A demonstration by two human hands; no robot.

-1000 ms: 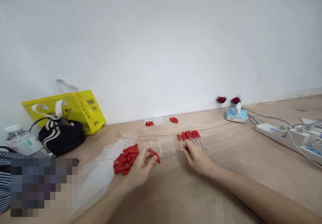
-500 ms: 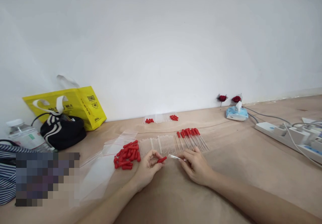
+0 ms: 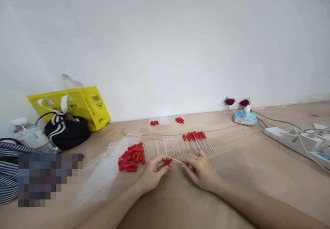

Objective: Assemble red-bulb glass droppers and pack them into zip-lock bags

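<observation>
Holds red bulb [image 3: 168, 162] in left hand [image 3: 154, 171] and clear tube [image 3: 177, 161] in right hand [image 3: 199, 170], in closed pinches, seemingly to align ends, perhaps touching. Has loose bulbs [image 3: 132, 157] left of the grip, handy to reach.

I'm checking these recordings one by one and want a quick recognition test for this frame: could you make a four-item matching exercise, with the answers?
1. Left hand
2. Right hand
3. Pile of loose red caps
4. Light-blue packet

A. In front of two dark red flowers
B. Holding a clear tube
C. Left of the row of bare clear tubes
D. Holding a red cap

Pairs: 1-D, 2-B, 3-C, 4-A
</observation>
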